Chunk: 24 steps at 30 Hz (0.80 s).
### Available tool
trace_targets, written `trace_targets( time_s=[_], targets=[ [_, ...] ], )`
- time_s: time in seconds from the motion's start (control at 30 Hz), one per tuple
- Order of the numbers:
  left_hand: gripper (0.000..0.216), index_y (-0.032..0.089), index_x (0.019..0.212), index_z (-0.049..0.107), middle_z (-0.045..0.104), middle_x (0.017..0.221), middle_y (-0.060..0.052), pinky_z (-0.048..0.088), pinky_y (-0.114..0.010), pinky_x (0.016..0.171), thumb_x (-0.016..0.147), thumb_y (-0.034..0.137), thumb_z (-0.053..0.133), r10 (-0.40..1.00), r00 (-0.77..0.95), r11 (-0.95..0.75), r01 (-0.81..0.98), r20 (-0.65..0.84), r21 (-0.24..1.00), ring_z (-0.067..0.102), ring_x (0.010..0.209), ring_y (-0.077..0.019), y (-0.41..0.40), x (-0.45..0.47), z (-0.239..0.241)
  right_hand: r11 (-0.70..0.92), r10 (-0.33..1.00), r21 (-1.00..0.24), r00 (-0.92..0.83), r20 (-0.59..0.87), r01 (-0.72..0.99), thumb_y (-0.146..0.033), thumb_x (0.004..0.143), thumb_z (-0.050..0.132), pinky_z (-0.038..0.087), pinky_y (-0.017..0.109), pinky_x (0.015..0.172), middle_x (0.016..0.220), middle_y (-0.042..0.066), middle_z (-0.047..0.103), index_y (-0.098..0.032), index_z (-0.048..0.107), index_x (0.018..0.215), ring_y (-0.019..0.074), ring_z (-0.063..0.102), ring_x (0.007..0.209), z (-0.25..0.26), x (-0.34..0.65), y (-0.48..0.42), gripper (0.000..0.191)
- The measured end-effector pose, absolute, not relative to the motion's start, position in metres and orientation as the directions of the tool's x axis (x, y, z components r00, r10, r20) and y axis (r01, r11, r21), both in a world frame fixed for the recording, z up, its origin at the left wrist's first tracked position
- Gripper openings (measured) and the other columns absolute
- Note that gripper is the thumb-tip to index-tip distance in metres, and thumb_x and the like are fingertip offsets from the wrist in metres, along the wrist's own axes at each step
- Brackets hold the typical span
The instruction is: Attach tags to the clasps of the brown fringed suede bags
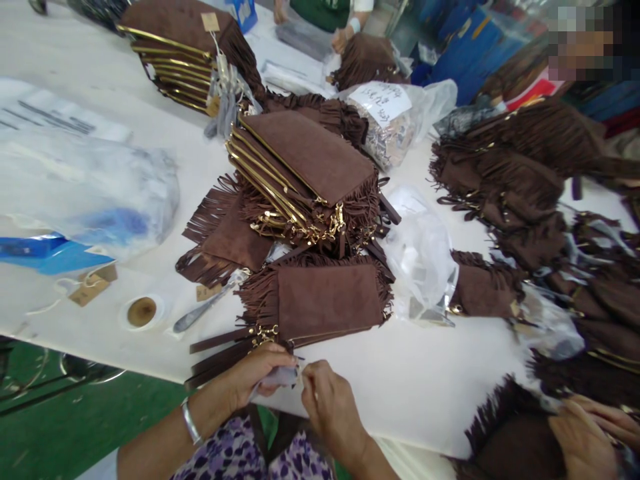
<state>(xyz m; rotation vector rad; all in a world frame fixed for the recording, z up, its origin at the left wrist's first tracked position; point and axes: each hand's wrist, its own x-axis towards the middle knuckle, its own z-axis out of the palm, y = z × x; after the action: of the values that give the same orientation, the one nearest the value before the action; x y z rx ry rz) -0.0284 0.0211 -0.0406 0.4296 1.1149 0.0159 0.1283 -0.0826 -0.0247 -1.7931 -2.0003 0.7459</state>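
Head view puts a small pale slip [281,377] at the near table edge, pinched between both hands. It looks like a bit of clear plastic or paper; what it is exactly cannot be told. The left hand [260,377] closes thumb and fingers on its left part, and the right hand [327,400] nips its right end with the fingertips, so the slip lies crosswise between them, both hands equally close.

Just beyond the hands, touching distance up the table, lies a brown fringed suede pouch [325,299], flat, its long axis running left to right, with a gold clasp [265,333] and dark straps [220,357] trailing toward the left hand. That hand is the nearer one to the clasp end.

Behind the pouch stands a tilted stack of like pouches [300,180] with gold zips. Left of it, a metal tool [207,305] and a tape roll [142,311] rest on the white table [425,380]. Another person's hands [585,433] work at the lower right on a separate fringed piece.
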Motion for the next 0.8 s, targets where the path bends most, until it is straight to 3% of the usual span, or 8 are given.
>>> trace_targets(
  time_s=[0.07, 0.13, 0.3, 0.47, 0.57, 0.67, 0.73, 0.8],
  targets=[
    [0.023, 0.017, 0.063, 0.053, 0.049, 0.05, 0.005, 0.014, -0.019, 0.038, 0.061, 0.03, 0.072, 0.222, 0.471, 0.921, 0.187, -0.854, 0.343, 0.034, 0.037, -0.0052, 0.02, -0.029, -0.044, -0.169, 0.985, -0.675, 0.093, -0.148, 0.718, -0.012, 0.093, 0.039, 0.045, 0.025, 0.065, 0.079, 0.002, 0.054, -0.018, 0.049, 0.092, 0.0135, 0.055, 0.069, -0.027, 0.129, -0.084, 0.012],
    [0.023, 0.016, 0.062, 0.054, 0.049, 0.049, 0.004, 0.013, -0.02, 0.037, 0.062, 0.031, 0.072, 0.213, 0.493, 0.923, 0.181, -0.843, 0.339, 0.033, 0.035, -0.0049, 0.019, -0.029, -0.048, -0.214, 0.977, -0.698, 0.146, -0.156, 0.683, -0.012, 0.094, 0.038, 0.046, 0.025, 0.067, 0.079, 0.002, 0.055, -0.019, 0.05, 0.094, 0.0134, 0.056, 0.07, -0.028, 0.131, -0.087, 0.013],
    [0.021, 0.014, 0.064, 0.057, 0.053, 0.05, 0.001, 0.01, -0.019, 0.036, 0.066, 0.031, 0.068, 0.153, 0.571, 0.94, 0.167, -0.806, 0.297, 0.027, 0.032, -0.0018, 0.021, -0.029, -0.05, 0.144, 0.982, -0.59, -0.19, -0.016, 0.795, -0.009, 0.094, 0.04, 0.05, 0.031, 0.076, 0.1, 0.009, 0.063, -0.016, 0.048, 0.124, 0.0186, 0.06, 0.087, -0.023, 0.132, -0.097, 0.031],
    [0.021, 0.013, 0.065, 0.058, 0.055, 0.052, 0.0, 0.011, -0.018, 0.035, 0.067, 0.032, 0.066, 0.121, 0.599, 0.946, 0.171, -0.791, 0.274, 0.025, 0.033, -0.0013, 0.024, -0.029, -0.047, 0.253, 0.956, -0.505, -0.294, -0.001, 0.825, -0.008, 0.092, 0.042, 0.051, 0.035, 0.073, 0.101, 0.01, 0.066, -0.016, 0.052, 0.121, 0.022, 0.061, 0.085, -0.018, 0.134, -0.092, 0.031],
    [0.02, 0.014, 0.064, 0.057, 0.052, 0.051, 0.002, 0.011, -0.018, 0.035, 0.066, 0.031, 0.067, 0.155, 0.578, 0.935, 0.175, -0.801, 0.307, 0.026, 0.034, -0.0017, 0.023, -0.028, -0.046, -0.027, 0.987, -0.673, -0.086, -0.133, 0.739, -0.016, 0.094, 0.04, 0.05, 0.031, 0.069, 0.089, 0.006, 0.066, -0.019, 0.057, 0.105, 0.0189, 0.062, 0.076, -0.019, 0.13, -0.088, 0.02],
    [0.022, 0.017, 0.065, 0.053, 0.047, 0.05, 0.005, 0.015, -0.017, 0.035, 0.063, 0.032, 0.069, 0.214, 0.498, 0.91, 0.211, -0.84, 0.357, 0.032, 0.037, -0.0043, 0.021, -0.028, -0.043, -0.486, 0.874, -0.784, 0.192, -0.447, 0.386, -0.028, 0.097, 0.037, 0.047, 0.022, 0.058, 0.071, 0.001, 0.063, -0.019, 0.054, 0.093, 0.0131, 0.06, 0.061, -0.024, 0.122, -0.088, 0.02],
    [0.023, 0.018, 0.065, 0.052, 0.046, 0.049, 0.007, 0.017, -0.017, 0.035, 0.06, 0.032, 0.07, 0.231, 0.461, 0.897, 0.241, -0.857, 0.371, 0.035, 0.038, -0.0056, 0.02, -0.027, -0.042, -0.602, 0.798, -0.767, 0.173, -0.577, 0.22, -0.034, 0.097, 0.038, 0.045, 0.02, 0.053, 0.065, -0.001, 0.06, -0.019, 0.052, 0.088, 0.0115, 0.058, 0.055, -0.028, 0.117, -0.089, 0.023],
    [0.024, 0.018, 0.065, 0.051, 0.045, 0.049, 0.007, 0.018, -0.017, 0.036, 0.059, 0.032, 0.07, 0.227, 0.454, 0.89, 0.262, -0.862, 0.373, 0.034, 0.038, -0.0054, 0.02, -0.028, -0.042, -0.614, 0.789, -0.765, 0.133, -0.599, 0.194, -0.037, 0.095, 0.04, 0.043, 0.019, 0.052, 0.062, -0.002, 0.057, -0.019, 0.052, 0.085, 0.0111, 0.056, 0.053, -0.03, 0.115, -0.09, 0.025]
  ],
)
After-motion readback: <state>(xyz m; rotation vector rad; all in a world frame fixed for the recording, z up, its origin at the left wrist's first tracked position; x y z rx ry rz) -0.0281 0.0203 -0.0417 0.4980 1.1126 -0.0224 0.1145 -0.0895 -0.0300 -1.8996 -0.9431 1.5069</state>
